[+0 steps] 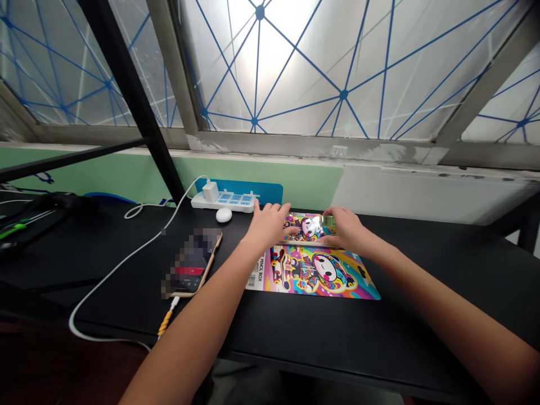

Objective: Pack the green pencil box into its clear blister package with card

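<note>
A colourful cartoon-printed pencil box (310, 228) lies between my two hands near the back of the black desk. My left hand (270, 224) grips its left end, thumb on the near side and fingers over the far edge. At the right end, my right hand (346, 229) is closed around it in the same way. A small greenish, shiny part (329, 221) shows by the right fingertips; I cannot make out what it is. Just in front of the box lies a flat printed card (324, 273) with a matching cartoon figure and the words "PENCIL BOX" on its left side.
A phone (192, 264) with a charging cable lies left of my left forearm. Behind it are a small white rounded case (223, 215) and a white power strip (225, 201) with a plug. A white cable (122, 264) loops across the desk (295, 332). A black metal post (130, 95) slants at left.
</note>
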Motion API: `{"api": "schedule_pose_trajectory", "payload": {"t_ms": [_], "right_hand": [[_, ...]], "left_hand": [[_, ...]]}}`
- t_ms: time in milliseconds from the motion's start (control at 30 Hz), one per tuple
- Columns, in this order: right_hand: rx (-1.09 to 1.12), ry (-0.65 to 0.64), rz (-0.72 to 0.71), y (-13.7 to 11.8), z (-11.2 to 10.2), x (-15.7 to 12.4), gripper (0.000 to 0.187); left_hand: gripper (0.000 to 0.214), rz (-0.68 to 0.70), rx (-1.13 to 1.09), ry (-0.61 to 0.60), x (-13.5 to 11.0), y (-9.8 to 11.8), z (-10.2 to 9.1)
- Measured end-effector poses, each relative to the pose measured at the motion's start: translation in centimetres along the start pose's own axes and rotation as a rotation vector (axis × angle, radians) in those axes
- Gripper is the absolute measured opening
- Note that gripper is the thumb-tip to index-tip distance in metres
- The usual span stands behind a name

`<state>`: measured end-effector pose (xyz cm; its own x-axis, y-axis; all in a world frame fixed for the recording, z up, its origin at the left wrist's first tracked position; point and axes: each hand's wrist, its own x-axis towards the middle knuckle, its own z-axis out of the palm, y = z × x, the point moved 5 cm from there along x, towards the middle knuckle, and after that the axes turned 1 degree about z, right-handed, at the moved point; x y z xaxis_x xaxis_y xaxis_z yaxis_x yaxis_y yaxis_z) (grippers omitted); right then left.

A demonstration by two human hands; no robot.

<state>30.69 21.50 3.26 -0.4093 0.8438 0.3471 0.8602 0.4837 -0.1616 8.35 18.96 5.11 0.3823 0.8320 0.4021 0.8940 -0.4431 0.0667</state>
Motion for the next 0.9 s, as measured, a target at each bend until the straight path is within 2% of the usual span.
{"api": "schedule_pose_trajectory", "payload": {"t_ms": [100, 200, 267, 333, 400, 500, 567, 667, 767, 900], "right_hand": [[-0.058, 0.134, -0.068, -1.4, -0.7, -1.0, 0.042], [-0.142, 0.286, -0.193, -3.2, -2.2, -1.7, 0.026], [-0.192, 0.391, -0.261, -4.4, -3.8, -2.5, 0.026], [-0.188, 0.485, -0.303, -5.3, -5.3, -3.9, 0.033], [-0.129, 0.582, -0.343, -5.8, -6.4, -6.3, 0.04], [-0.03, 0.666, -0.429, -6.2, -6.5, -10.9, 0.051], [0.026, 0.574, -0.482, -6.3, -5.3, -13.2, 0.054], [0.1, 0.359, -0.504, -6.4, -3.3, -14.8, 0.047], [0.17, 0.237, -0.436, -6.2, -2.3, -14.5, 0.037], [0.244, 0.101, -0.28, -5.7, -2.1, -13.7, 0.035]], "left_hand": [[0.07, -0.015, 0.011, -0.028, 0.1, -1.5, -1.0], [0.051, 0.036, 0.021, -0.02, 0.3, -2.2, -2.7], [0.038, 0.097, 0.043, 0.082, -0.2, -1.8, -4.7], [0.033, 0.13, 0.034, 0.232, -1.8, -1.0, -7.0], [0.032, 0.176, -0.016, 0.352, -4.5, 0.2, -8.6], [0.028, 0.249, -0.081, 0.387, -9.3, 2.1, -8.4], [0.03, 0.226, -0.136, 0.346, -12.0, 2.8, -7.1], [0.032, 0.121, -0.253, 0.207, -14.2, 2.9, -4.8], [0.041, -0.057, -0.429, 0.048, -15.1, 2.0, -3.2], [0.053, -0.265, -0.574, -0.092, -15.7, 0.8, -2.8]]}}
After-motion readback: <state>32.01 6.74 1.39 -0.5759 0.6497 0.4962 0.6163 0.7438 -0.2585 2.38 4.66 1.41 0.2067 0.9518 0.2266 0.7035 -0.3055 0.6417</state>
